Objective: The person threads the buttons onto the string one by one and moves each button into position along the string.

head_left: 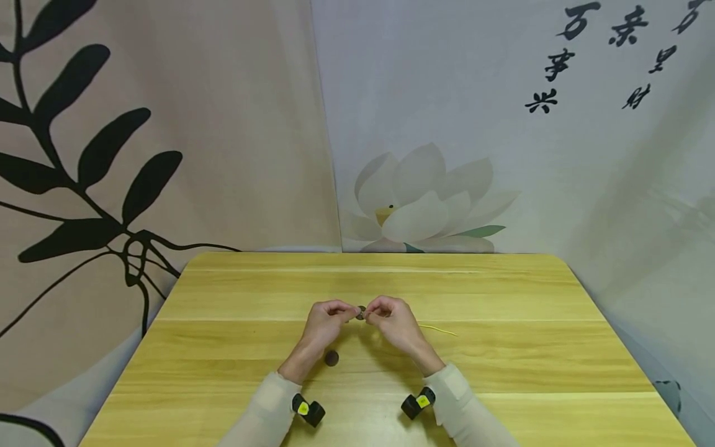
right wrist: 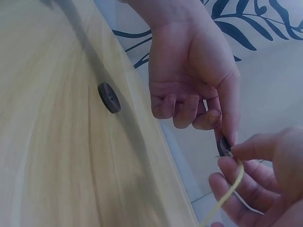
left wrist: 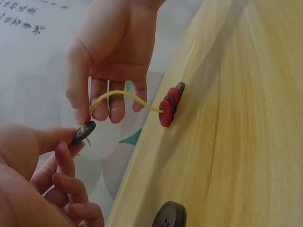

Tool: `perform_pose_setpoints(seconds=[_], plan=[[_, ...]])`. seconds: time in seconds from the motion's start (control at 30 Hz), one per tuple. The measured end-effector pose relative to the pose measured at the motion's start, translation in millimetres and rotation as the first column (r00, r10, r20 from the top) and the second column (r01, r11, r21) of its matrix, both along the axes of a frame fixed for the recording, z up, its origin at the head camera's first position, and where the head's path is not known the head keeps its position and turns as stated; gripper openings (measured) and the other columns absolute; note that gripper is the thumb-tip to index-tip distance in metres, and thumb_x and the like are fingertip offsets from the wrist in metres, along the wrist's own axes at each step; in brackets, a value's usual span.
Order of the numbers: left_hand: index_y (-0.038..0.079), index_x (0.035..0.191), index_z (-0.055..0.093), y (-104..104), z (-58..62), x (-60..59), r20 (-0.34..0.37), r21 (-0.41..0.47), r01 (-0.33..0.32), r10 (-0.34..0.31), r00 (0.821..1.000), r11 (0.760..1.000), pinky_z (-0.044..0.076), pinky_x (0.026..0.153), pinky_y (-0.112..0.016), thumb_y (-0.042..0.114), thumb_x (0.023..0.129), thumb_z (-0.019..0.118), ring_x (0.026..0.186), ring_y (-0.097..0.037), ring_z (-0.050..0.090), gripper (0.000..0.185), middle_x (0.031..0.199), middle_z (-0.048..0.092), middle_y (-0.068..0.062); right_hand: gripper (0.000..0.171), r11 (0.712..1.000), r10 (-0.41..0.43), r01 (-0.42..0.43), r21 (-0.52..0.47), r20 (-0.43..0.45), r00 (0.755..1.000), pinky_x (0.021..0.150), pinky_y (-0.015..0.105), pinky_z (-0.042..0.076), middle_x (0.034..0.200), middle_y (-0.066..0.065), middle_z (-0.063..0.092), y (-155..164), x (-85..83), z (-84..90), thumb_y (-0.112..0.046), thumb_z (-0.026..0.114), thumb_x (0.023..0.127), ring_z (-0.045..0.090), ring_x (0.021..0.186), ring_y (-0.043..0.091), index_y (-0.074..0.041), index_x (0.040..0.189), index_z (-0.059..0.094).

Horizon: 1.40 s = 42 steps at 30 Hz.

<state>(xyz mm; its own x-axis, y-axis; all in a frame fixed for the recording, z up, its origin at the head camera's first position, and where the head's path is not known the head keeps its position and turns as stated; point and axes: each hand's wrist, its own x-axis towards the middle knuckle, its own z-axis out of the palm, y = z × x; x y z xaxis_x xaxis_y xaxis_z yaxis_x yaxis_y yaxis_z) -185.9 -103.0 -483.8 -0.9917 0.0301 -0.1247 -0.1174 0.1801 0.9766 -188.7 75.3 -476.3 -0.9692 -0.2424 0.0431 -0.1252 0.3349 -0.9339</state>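
Note:
My left hand (head_left: 323, 323) pinches a dark button (left wrist: 84, 133) at its edge between thumb and fingertips. Against that button's face, the fingertips of my right hand (head_left: 394, 323) pinch a yellow cord (left wrist: 124, 93). A short end of the cord pokes out on the button's far side. From there the cord arches over to a row of threaded buttons on the table: a red button (left wrist: 165, 113) in front, darker red ones behind it and a dark button (left wrist: 181, 88) at the back. In the head view, the hands hide this row.
A loose dark brown button (head_left: 331, 358) lies on the wooden table (head_left: 223, 372) near my left wrist. The cord's tail (head_left: 438, 328) trails over the tabletop to the right of my right hand. Printed cloth (head_left: 251, 124) hangs behind the table's far edge.

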Motion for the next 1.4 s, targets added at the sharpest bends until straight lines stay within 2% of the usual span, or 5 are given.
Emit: perform_pose_setpoints(seconds=[0.27, 0.7, 0.87, 1.13, 1.4], plan=[[0.006, 0.090, 0.077, 1.3, 1.0, -0.6, 0.011, 0.006, -0.010, 0.010, 1.000, 1.000, 0.038, 0.068, -0.031, 0.022, 0.089, 0.074, 0.076, -0.016, 0.050, 0.017, 0.086, 0.068, -0.002, 0.007, 1.000, 0.007, -0.007, 0.008, -0.030, 1.000, 0.065, 0.028, 0.048, 0.084, 0.011, 0.073, 1.6, -2.4, -3.2, -0.010, 0.069, 0.091, 0.066, 0.081, 0.031, -0.004, 0.088, 0.071], [0.005, 0.091, 0.076, 3.4, 4.3, -4.1, 0.003, 0.001, 0.004, -0.004, 1.000, 1.000, 0.038, 0.067, -0.031, 0.024, 0.090, 0.073, 0.075, -0.016, 0.048, 0.019, 0.085, 0.065, -0.006, 0.006, 0.999, 0.009, -0.006, 0.037, -0.084, 0.996, 0.068, 0.030, 0.048, 0.085, 0.014, 0.072, 2.1, -5.6, 3.6, -0.004, 0.068, 0.091, 0.065, 0.079, 0.026, -0.007, 0.088, 0.071], [0.005, 0.090, 0.075, 2.5, 5.0, -4.6, 0.006, -0.002, -0.002, 0.002, 1.000, 1.000, 0.038, 0.066, -0.031, 0.023, 0.090, 0.073, 0.075, -0.016, 0.048, 0.019, 0.084, 0.065, -0.005, 0.009, 0.998, 0.037, -0.031, 0.061, -0.090, 0.995, 0.068, 0.030, 0.049, 0.084, 0.016, 0.072, 1.9, -5.5, 6.5, -0.005, 0.069, 0.091, 0.064, 0.075, 0.024, -0.010, 0.098, 0.068], [0.004, 0.089, 0.076, -0.2, 3.4, -3.4, 0.007, 0.005, -0.014, 0.014, 1.000, 1.000, 0.037, 0.066, -0.031, 0.021, 0.088, 0.074, 0.075, -0.016, 0.047, 0.017, 0.082, 0.063, -0.002, 0.028, 0.991, 0.070, -0.058, 0.118, -0.103, 0.992, 0.065, 0.028, 0.048, 0.078, -0.002, 0.070, 1.5, -4.5, 4.2, -0.012, 0.073, 0.089, 0.059, 0.071, 0.014, -0.005, 0.114, 0.062], [0.004, 0.091, 0.076, 2.2, 2.9, 0.5, 0.015, 0.004, 0.004, -0.004, 1.000, 1.000, 0.036, 0.065, -0.030, 0.022, 0.089, 0.074, 0.074, -0.016, 0.047, 0.018, 0.082, 0.063, -0.002, 0.038, 0.983, 0.088, -0.056, 0.176, -0.179, 0.980, 0.064, 0.025, 0.049, 0.080, 0.000, 0.067, 1.9, 0.7, -3.4, -0.010, 0.076, 0.087, 0.059, 0.071, 0.011, -0.003, 0.120, 0.058]])
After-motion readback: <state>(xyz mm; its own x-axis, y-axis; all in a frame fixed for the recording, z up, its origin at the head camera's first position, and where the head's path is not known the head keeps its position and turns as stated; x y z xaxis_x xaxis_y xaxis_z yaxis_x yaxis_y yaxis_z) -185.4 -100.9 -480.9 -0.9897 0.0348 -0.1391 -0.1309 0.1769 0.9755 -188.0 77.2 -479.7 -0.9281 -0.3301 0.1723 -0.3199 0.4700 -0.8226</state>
